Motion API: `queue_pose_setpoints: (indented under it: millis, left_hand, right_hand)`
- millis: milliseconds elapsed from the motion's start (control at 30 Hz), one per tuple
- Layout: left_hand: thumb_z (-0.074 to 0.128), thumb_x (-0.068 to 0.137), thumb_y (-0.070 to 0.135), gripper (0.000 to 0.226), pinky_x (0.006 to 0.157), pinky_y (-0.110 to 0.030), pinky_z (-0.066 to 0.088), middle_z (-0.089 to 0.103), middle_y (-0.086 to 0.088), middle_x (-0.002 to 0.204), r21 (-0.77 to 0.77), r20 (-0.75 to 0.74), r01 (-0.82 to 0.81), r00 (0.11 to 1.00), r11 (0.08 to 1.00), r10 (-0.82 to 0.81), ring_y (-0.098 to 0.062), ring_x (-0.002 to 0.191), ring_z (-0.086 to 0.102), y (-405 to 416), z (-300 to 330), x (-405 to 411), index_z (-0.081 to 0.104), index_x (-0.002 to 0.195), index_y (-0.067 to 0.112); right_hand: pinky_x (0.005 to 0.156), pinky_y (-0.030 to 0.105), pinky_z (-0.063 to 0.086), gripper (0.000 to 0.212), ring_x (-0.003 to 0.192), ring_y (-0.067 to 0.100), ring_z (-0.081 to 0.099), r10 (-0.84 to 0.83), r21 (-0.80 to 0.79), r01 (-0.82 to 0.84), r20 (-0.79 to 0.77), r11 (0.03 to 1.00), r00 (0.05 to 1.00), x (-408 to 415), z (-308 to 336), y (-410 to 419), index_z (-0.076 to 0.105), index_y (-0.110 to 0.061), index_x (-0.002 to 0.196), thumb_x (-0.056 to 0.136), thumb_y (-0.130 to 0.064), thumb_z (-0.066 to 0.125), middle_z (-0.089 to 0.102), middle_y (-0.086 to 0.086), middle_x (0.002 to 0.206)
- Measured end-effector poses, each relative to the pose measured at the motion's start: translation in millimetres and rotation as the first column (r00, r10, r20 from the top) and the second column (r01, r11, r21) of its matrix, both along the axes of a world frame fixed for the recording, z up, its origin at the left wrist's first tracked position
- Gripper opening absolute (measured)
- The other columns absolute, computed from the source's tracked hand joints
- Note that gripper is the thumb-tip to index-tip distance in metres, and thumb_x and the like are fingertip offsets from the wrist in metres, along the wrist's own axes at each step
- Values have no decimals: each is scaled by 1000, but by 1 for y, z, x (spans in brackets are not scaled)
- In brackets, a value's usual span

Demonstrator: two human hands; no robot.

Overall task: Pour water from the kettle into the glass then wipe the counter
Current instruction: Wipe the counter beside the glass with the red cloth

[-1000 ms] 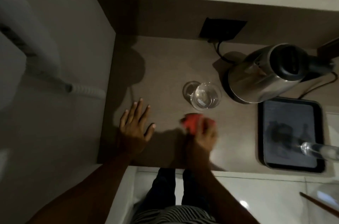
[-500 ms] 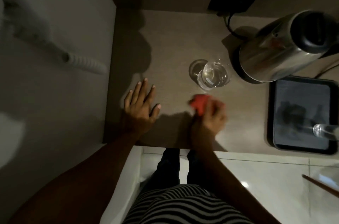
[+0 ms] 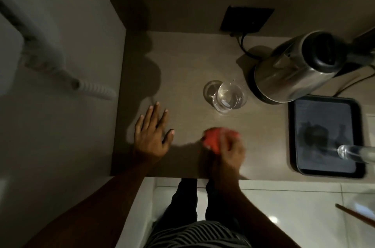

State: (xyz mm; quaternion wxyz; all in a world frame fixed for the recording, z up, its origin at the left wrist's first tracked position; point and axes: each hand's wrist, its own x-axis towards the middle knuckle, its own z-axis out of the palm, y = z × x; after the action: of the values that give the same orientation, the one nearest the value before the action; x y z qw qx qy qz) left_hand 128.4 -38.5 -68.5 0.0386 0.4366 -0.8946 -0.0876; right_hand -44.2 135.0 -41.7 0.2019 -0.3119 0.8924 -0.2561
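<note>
Down on the brown bench [image 3: 182, 61], the right hand [image 3: 227, 152] is curled over a red cloth [image 3: 213, 140], fingers wrapped around it and pressing it against the surface near the front edge. The hand and cloth are blurred, so the exact finger placement is hard to read. Over on the other side, the left hand [image 3: 151, 134] lies flat on the bench, fingers spread wide, palm down, holding nothing.

Just behind the cloth stands the glass [image 3: 230, 97], upright, clear, with water in it. It is apart from the cloth. A few tiny droplets glint on the bench around it. Right beside the glass, toward the back right, sits the steel kettle [image 3: 294, 71] with its black lid on top, resting on its base, a dark cord [image 3: 243, 44] running from it to a black wall socket [image 3: 247, 19] at the rear.

At the right edge there is a black tray [image 3: 324, 174], and a clear bottle [image 3: 353, 152] shows over its near corner, reaching out of frame. Below the bench, pale floor tiles, dark trousers and a striped top.
</note>
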Motion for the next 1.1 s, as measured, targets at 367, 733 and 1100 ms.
queue_pose_setpoints:
  millis: [367, 733, 1100]
  left_hand:
    - [43, 94, 53, 64, 118, -46, 25, 32, -9, 162, -24, -31, -39, 999, 999, 39, -26, 150, 30, 31, -9, 21, 44, 150, 22]
    - [42, 91, 51, 69, 118, -46, 20, 27, -11, 164, 17, 36, -4, 999, 1000, 3, -26, 152, 24, 29, -7, 22, 38, 153, 21]
    - [38, 96, 48, 62, 120, -43, 15, 26, -10, 165, 44, 32, -25, 999, 999, 23, -26, 152, 23, 30, 0, 20, 40, 152, 21]
  right_hand:
    - [102, 41, 35, 56, 120, 41, 47, -410, -181, 378, -195, 908, 891, -46, -7, 33, 54, 1, 130, 81, -25, 60, 51, 26, 132]
    - [100, 48, 48, 57, 126, 37, 48, 431, -128, -446, -129, 886, 893, 56, -12, -28, 48, -11, 139, 93, -44, 51, 51, 17, 140]
    - [107, 48, 37, 60, 125, 42, 42, -235, -118, 208, -305, 971, 923, -69, -12, 34, 47, -1, 139, 83, -21, 55, 44, 26, 139]
